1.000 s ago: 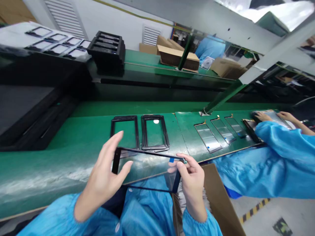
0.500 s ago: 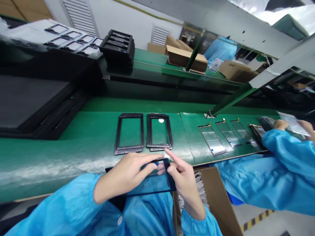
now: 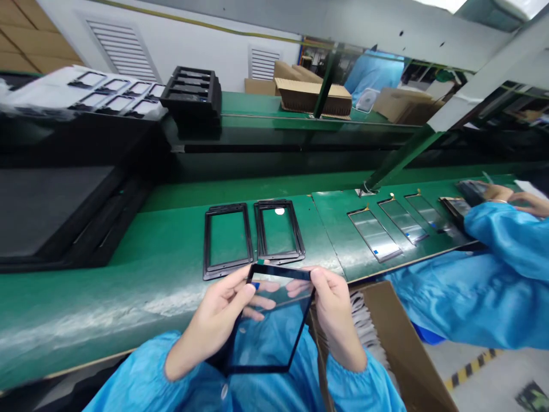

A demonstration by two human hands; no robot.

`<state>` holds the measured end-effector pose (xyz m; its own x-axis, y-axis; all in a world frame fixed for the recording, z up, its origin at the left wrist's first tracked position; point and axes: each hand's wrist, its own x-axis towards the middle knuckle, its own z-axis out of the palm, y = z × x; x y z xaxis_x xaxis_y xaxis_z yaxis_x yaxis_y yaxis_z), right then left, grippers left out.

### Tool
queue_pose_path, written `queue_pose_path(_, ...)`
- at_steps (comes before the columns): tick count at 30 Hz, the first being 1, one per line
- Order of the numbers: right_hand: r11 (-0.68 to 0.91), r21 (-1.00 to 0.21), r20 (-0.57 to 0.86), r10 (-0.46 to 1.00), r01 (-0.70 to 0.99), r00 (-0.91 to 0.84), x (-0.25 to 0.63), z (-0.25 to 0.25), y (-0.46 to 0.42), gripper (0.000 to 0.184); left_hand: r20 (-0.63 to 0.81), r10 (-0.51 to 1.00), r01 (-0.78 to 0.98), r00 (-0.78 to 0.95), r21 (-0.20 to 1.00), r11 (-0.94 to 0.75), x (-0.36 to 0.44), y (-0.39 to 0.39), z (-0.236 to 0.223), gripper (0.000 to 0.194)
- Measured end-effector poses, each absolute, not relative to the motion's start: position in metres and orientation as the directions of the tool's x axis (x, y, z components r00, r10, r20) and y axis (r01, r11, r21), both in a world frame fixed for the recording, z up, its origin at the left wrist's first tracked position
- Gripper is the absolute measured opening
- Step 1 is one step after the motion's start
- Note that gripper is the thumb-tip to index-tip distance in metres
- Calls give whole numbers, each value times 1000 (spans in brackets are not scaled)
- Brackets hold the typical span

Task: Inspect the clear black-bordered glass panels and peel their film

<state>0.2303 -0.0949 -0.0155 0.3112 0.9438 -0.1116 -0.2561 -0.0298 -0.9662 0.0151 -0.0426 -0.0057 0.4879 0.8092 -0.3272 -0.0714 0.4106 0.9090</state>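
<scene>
Got a clear glass panel [image 3: 270, 332] here with a thin black border, tilted and gripped by its edges, with the left hand [image 3: 214, 323] and right hand [image 3: 337, 317] both clamped on it, just off the front edge of the green tabletop [image 3: 128, 274]. Two stacks of black frames [image 3: 227, 243] [image 3: 278, 230] sit right beyond it.

Left hand [image 3: 212, 326], right hand [image 3: 337, 317] on glass panel [image 3: 268, 349]
</scene>
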Motion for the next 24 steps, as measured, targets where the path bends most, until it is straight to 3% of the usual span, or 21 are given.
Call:
queue_pose_path(5, 7, -985, -47, 952, -174, 301, 235, -9, -97, 39, -313, 810, -14, 496, 930, 368, 11, -36, -5, 63)
queue_pose_path(9, -9, -999, -4, 985, 31, 171, 227, -2, -93, 31, -168, 788, 251, 592, 968, 17, 3, -20, 8, 56)
queue_pose_path(12, 27, -985, 34, 998, 169, 43, 222, 1, -87, 15, -180, 659, 359, 730, 922, -145, 1, -13, 17, 57)
queue_pose_path(14, 75, -983, 96, 988, 168, 122, 228, 0, -86, 15, -238, 640, 357, 731, 932, -61, 1, -13, 20, 56)
queue_pose_path(17, 88, -970, 174, 902, 226, 396, 254, -8, -93, 26, -308, 730, 258, 610, 948, 185, -1, -17, 17, 57)
queue_pose_path(21, -62, -996, -84, 890, -62, 448, 279, -26, -109, 42, -270, 851, 37, 450, 958, 285, -7, -23, 7, 65)
queue_pose_path(24, -92, -973, -181, 876, -214, 447, 274, -31, -117, 44, -227, 887, 25, 402, 971, 237, -9, -26, 2, 61)
